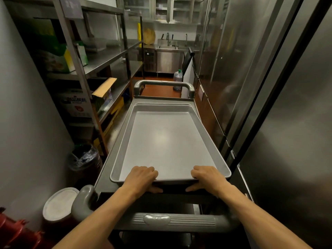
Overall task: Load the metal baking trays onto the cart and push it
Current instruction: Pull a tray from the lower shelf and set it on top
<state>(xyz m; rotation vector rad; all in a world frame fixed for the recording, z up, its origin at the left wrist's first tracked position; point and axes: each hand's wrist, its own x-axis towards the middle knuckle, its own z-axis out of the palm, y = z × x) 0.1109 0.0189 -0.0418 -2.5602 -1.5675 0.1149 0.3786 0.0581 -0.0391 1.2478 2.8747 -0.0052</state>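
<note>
A large empty metal baking tray [168,139] lies lengthwise on the top shelf of a grey cart [107,168], with a second tray rim showing just beyond its far end. My left hand [142,178] and my right hand [206,177] both grip the tray's near rim, fingers over the edge and thumbs under it. The cart's near handle [172,221] runs below my forearms; its far handle [163,84] stands at the other end.
Steel shelving [100,58] with boxes lines the left side. Tall steel fridge doors [260,78] line the right. A lined bin [84,164], a white-lidded bucket [60,203] and red containers [16,232] stand at lower left. A water jug [177,79] stands on the floor beyond the cart.
</note>
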